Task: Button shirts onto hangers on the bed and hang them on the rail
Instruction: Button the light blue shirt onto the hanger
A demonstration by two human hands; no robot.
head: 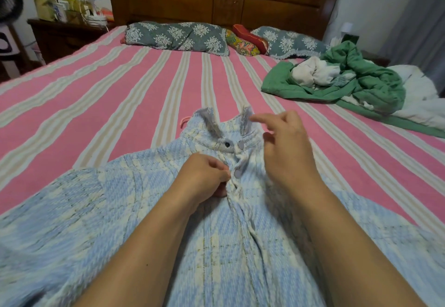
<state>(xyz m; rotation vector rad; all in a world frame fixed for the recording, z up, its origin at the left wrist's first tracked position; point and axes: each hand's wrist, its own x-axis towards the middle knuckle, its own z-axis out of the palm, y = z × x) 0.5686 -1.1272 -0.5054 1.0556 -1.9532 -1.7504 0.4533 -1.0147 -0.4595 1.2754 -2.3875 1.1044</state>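
A light blue and cream checked shirt (101, 212) lies front-up on the bed, collar pointing away from me. A pink hanger hook (185, 120) pokes out beside the collar. My left hand (204, 176) pinches the shirt's front edge next to a lilac button (237, 173). My right hand (286, 147) hovers over the right side of the collar, fingers loosely spread and holding nothing. Two more buttons sit at the collar band (233, 145).
The bed (120, 85) has a pink and beige striped cover. A heap of green and white clothes (346, 78) lies at the right. Patterned pillows (178, 35) line the wooden headboard. A cluttered nightstand (67, 32) stands at the far left.
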